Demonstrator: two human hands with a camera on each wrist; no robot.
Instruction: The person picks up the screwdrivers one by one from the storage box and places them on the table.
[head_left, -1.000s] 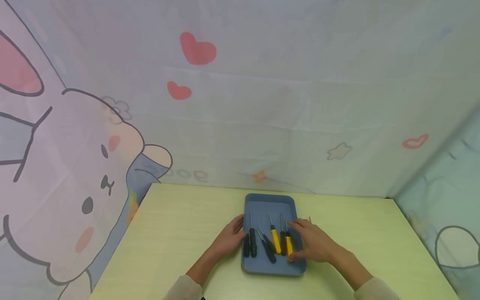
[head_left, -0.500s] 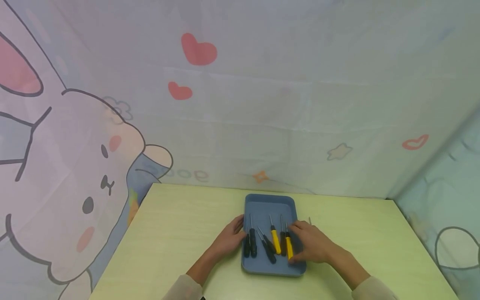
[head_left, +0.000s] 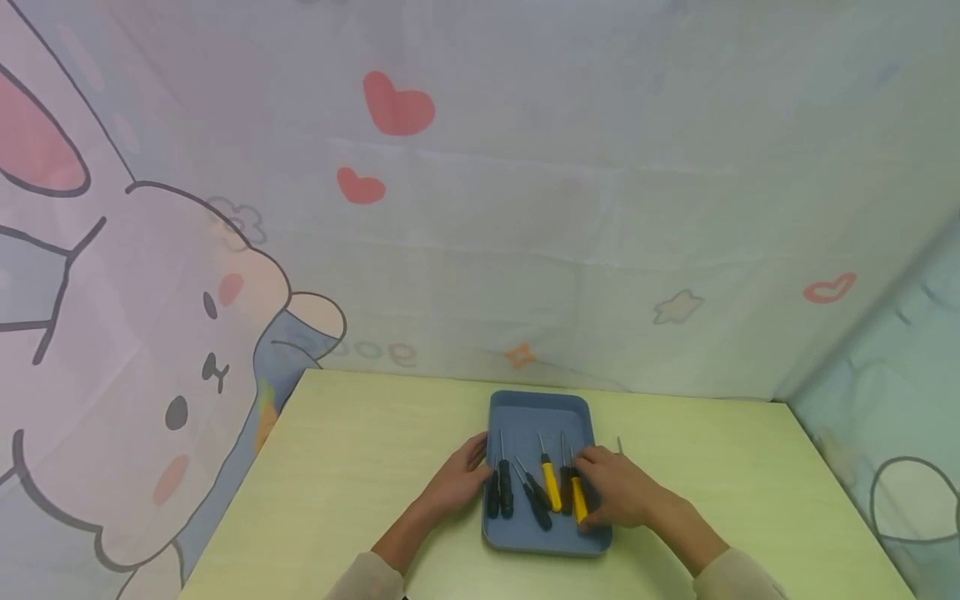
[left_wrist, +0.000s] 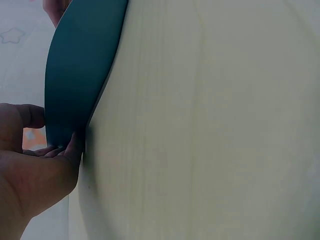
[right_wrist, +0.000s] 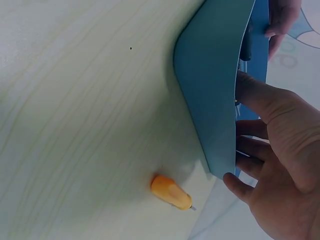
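Observation:
In the head view a blue-grey tray [head_left: 540,542] on the table holds several screwdrivers with black and yellow handles. My left hand [head_left: 456,477] grips the tray's left wall; the left wrist view shows its thumb at the rim and its fingers against the outside. My right hand [head_left: 618,492] reaches over the right wall, bent around the rightmost yellow screwdriver [head_left: 579,500], thumb at the handle's end and fingertips near its collar; I cannot tell whether they pinch it. A second yellow screwdriver [head_left: 551,485] and a black screwdriver [head_left: 566,490] lie just left of it.
Right of the tray, outside it, lies a screwdriver with an orange-yellow handle [right_wrist: 170,191]; in the head view its shaft [head_left: 619,445] shows past my right hand. A pale wood-grained table [head_left: 390,425] backs onto a printed cloth [head_left: 487,208] with hearts and a rabbit.
My right hand has shifted slightly left and its fingertips now cover part of the rightmost yellow screwdriver's shaft. The left hand and tray keep their place.

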